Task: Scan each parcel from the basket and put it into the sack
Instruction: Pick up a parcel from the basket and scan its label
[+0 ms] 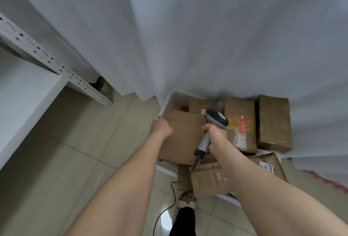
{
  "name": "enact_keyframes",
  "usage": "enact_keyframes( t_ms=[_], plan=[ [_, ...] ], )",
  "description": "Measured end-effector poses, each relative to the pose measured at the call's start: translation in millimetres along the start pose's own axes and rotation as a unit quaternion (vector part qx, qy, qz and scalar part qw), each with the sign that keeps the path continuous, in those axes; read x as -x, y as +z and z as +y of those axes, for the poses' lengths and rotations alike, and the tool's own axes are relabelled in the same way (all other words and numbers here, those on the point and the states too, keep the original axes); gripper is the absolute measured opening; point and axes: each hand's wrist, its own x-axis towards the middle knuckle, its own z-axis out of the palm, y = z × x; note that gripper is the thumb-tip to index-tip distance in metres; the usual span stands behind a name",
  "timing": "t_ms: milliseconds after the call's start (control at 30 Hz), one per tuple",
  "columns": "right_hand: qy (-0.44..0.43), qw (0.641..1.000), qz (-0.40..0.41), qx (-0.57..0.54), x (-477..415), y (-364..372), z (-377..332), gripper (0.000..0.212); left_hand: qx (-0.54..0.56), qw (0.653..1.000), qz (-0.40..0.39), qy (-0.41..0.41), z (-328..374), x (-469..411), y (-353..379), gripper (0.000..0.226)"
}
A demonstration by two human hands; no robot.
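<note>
A white basket (pixel 170 102) on the floor holds several brown cardboard parcels. My left hand (pixel 161 127) grips the far left corner of the large plain parcel (pixel 183 135) lying on top at the left. My right hand (pixel 216 135) holds a grey barcode scanner (pixel 216 118) by its handle, its dark head over the parcels between the large box and a taped parcel (pixel 240 122). The scanner's black cable (pixel 174 196) hangs to the floor. White sack fabric (pixel 207 37) fills the upper half of the view and drapes over the basket's far side.
Another brown box (pixel 274 122) stands at the right, and labelled parcels (pixel 209 179) lie at the basket's near edge. A white metal shelf rack (pixel 47 60) stands at the left. Beige floor tiles (pixel 75 151) spread left of the basket. My foot (pixel 186 198) is below.
</note>
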Motion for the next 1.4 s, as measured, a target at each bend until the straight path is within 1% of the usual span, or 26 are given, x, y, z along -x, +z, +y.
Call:
enact_keyframes(
  t_ms=[67, 167, 267, 333, 433, 533, 633, 733, 800, 867, 933, 1033, 1100, 1167, 1200, 1267, 1300, 1400],
  plan=[
    [0.007, 1.0, 0.001, -0.005, -14, 8, -6, 0.029, 0.01, 1.0, -0.013, -0.013, 0, -19, 4, 0.065],
    [0.031, 0.999, -0.012, -0.003, -29, 14, -9, 0.033, 0.047, 0.997, -0.053, -0.018, 2, -35, 8, 0.064],
    [0.036, 0.999, -0.015, -0.009, -29, 16, -11, 0.028, 0.108, 0.991, -0.059, -0.05, 3, -36, 3, 0.067],
    [0.035, 0.999, -0.014, -0.018, -22, 13, -16, 0.028, 0.138, 0.987, -0.048, -0.074, 6, -31, -7, 0.071],
    [0.022, 0.999, -0.022, -0.034, -1, 7, -32, 0.033, 0.186, 0.979, -0.028, -0.079, 14, -15, -28, 0.075],
    [-0.006, 0.998, -0.026, -0.052, 25, 0, -56, 0.04, 0.251, 0.965, 0.015, -0.074, 28, 10, -55, 0.078],
    [-0.026, 0.995, -0.03, -0.088, 57, -10, -80, 0.042, 0.343, 0.935, 0.053, -0.064, 44, 47, -88, 0.082],
    [-0.034, 0.992, -0.041, -0.115, 92, -23, -95, 0.056, 0.419, 0.901, 0.095, -0.061, 51, 88, -117, 0.083],
    [-0.032, 0.99, -0.07, -0.122, 120, -34, -99, 0.057, 0.444, 0.886, 0.129, -0.043, 51, 117, -134, 0.078],
    [-0.034, 0.986, -0.102, -0.126, 145, -46, -100, 0.054, 0.459, 0.873, 0.159, -0.028, 49, 147, -148, 0.07],
    [-0.043, 0.983, -0.133, -0.123, 170, -59, -99, 0.047, 0.476, 0.862, 0.173, -0.02, 45, 179, -160, 0.06],
    [-0.072, 0.976, -0.176, -0.106, 203, -76, -93, 0.039, 0.492, 0.853, 0.171, -0.004, 38, 223, -173, 0.036],
    [-0.097, 0.972, -0.196, -0.092, 223, -84, -88, 0.041, 0.523, 0.839, 0.153, 0.002, 33, 249, -179, 0.025],
    [-0.121, 0.968, -0.213, -0.057, 239, -89, -84, 0.042, 0.558, 0.821, 0.121, -0.01, 27, 274, -186, 0.03],
    [-0.131, 0.965, -0.224, -0.037, 247, -92, -82, 0.04, 0.566, 0.817, 0.11, -0.014, 24, 287, -189, 0.038],
    [-0.152, 0.96, -0.235, -0.007, 263, -96, -79, 0.029, 0.564, 0.819, 0.105, -0.02, 13, 305, -194, 0.052],
    [-0.16, 0.957, -0.242, 0.003, 271, -98, -78, 0.025, 0.561, 0.821, 0.107, -0.022, 8, 313, -196, 0.051],
    [-0.162, 0.946, -0.279, 0.0, 291, -101, -76, 0.024, 0.571, 0.811, 0.122, -0.018, -6, 335, -201, 0.029]
  ],
)
